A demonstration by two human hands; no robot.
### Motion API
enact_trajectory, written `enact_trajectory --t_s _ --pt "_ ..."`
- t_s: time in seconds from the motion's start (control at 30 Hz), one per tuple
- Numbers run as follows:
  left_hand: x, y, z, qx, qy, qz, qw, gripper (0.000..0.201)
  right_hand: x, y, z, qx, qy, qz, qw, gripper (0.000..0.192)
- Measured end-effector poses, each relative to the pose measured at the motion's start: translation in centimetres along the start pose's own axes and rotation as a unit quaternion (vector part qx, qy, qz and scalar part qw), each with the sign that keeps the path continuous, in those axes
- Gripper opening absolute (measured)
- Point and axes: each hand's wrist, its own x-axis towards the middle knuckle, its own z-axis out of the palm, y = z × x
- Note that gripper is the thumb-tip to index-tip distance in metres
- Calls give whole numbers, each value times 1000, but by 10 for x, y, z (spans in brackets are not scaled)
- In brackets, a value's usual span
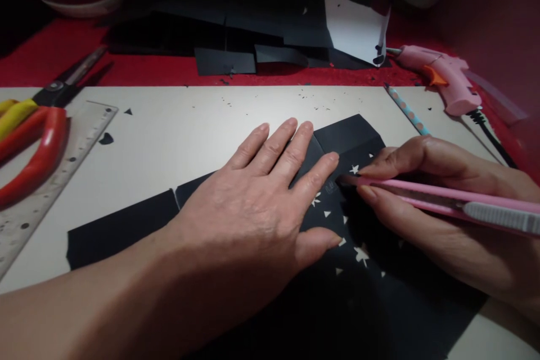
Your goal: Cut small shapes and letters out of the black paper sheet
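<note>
- Left hand (pixel 257 202), nearest, pressed flat with fingers spread on black paper (pixel 126 230), grasping nothing, pinning the sheet against slipping.
- Right hand (pixel 439 202), just right of left hand, clenched pen-style around pink knife (pixel 442 199), tip touching paper by the left fingertips, among star cutouts.
- Beige mat (pixel 189 135) under paper, shielding the table.
- Ruler (pixel 50 174), scissors (pixel 37 140) well left; glue gun (pixel 442 76) far right.

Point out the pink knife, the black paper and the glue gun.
pink knife (pixel 442 201), head view, on its handle in the right hand.
black paper (pixel 122 230), head view, on the bare strip left of the flat left hand.
glue gun (pixel 451 76), head view, on its pink body.
</note>
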Motion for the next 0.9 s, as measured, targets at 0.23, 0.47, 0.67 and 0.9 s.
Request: enact_trajectory --t_s 0.23,0.47,0.67,0.9 --pt "0 1 1 1 4 6 1000 62 1 -1 -3 -26 -12 -4 1000 5" --pt "-1 -1 1 -2 5 7 1000 63 4 -6 -5 -44 -25 28 998 6" --pt "-1 -1 0 -10 2 11 1000 63 2 -4 -2 -57 -25 4 998 8" --pt "-2 -1 2 -13 -2 2 1000 65 -16 6 -2 -157 24 2 987 22"
